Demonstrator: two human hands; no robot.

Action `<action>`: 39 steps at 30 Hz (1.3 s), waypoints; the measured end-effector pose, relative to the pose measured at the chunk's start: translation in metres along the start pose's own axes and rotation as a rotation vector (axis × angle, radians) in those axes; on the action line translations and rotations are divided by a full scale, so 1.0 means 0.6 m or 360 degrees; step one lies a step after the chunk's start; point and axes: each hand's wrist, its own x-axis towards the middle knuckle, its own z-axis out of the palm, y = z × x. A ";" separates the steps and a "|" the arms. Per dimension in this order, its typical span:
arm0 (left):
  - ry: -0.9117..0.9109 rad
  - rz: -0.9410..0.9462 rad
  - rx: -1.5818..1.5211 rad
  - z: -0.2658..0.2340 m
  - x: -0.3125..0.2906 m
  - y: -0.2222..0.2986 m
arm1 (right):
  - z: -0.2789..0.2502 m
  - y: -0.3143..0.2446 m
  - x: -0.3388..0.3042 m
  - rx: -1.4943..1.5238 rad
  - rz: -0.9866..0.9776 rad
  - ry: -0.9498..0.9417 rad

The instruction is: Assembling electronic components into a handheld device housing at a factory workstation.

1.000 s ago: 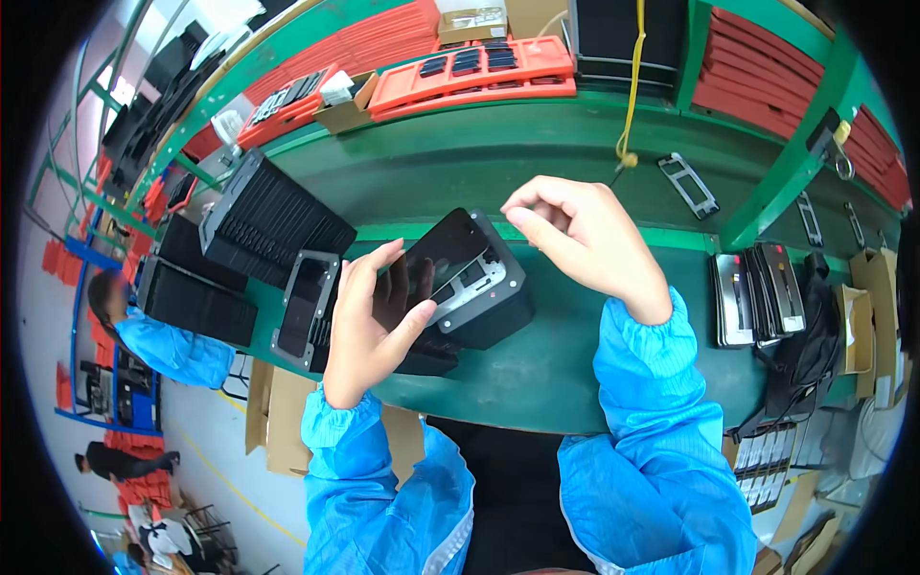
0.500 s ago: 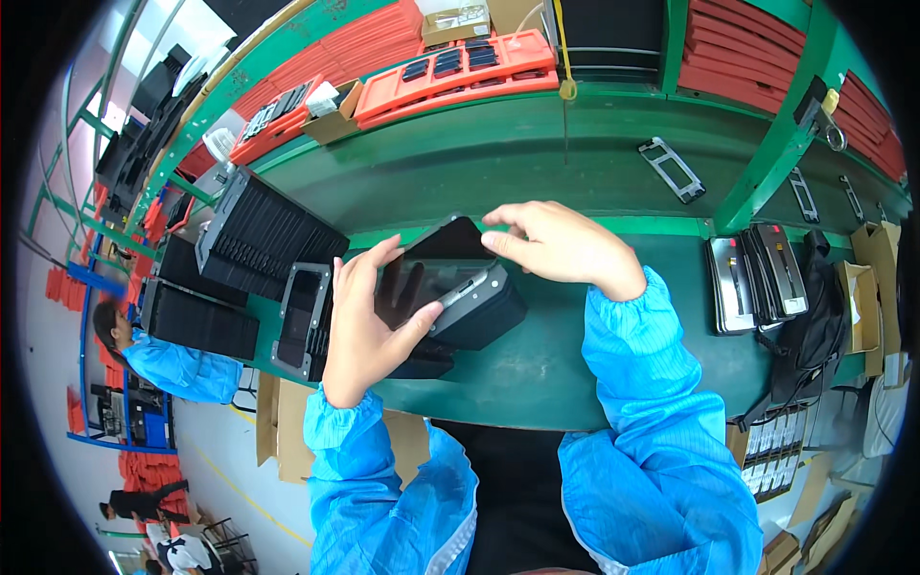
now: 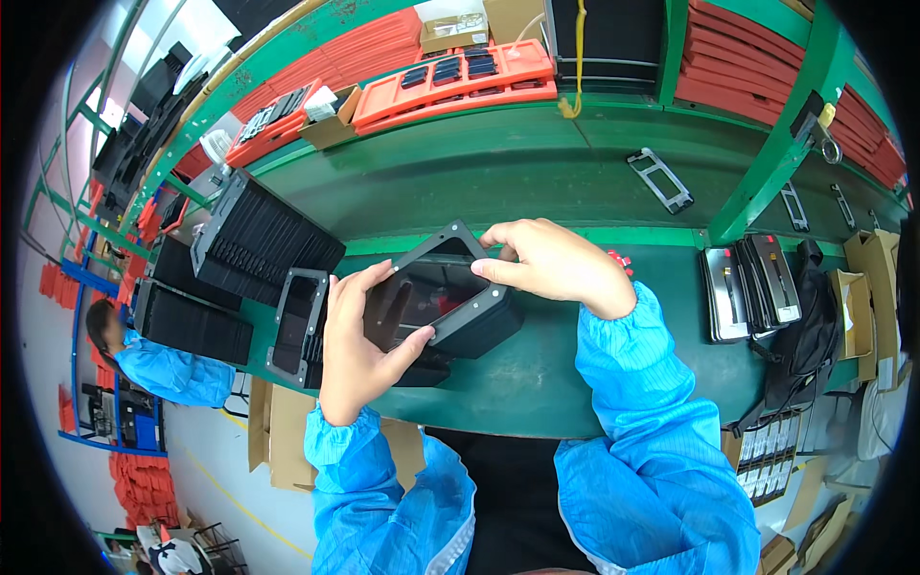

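A black rectangular frame [image 3: 467,314] with metal dots at its corners tops a stack of black pieces [image 3: 484,333] on the green bench. Inside its rim lies a dark glossy panel [image 3: 412,307] that looks like a phone screen. My left hand [image 3: 359,350] grips the frame, thumb on the near edge and fingers along the left side. At the far right edge, my right hand [image 3: 556,261] has thumb and bent fingers closed on the rim. Left of my left hand stands a similar frame holding a dark panel [image 3: 295,331].
Tall stacks of black frames [image 3: 264,235] stand at the left. Dark and silver cases [image 3: 757,287] and a black bag [image 3: 810,331] lie at the right. Red trays [image 3: 455,91] line the shelf behind. A silver bracket [image 3: 659,180] rests against the green back. A person in blue [image 3: 177,369] is far left.
The panel, tilted with its silver edge showing above the rim, now sits down within the frame. My right hand has come down onto the frame's edge; my left hand stays around it.
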 end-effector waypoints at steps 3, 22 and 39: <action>0.0005 0.0004 0.0007 -0.002 -0.001 -0.001 | 0.000 -0.004 -0.001 -0.0028 0.0011 -0.0008; -0.0164 -0.0420 -0.0206 -0.047 -0.064 -0.039 | 0.003 -0.021 -0.001 -0.0067 0.0125 -0.0023; 0.0441 -0.0438 -0.1141 0.061 -0.087 -0.073 | -0.108 0.020 -0.047 0.0363 0.0000 0.1760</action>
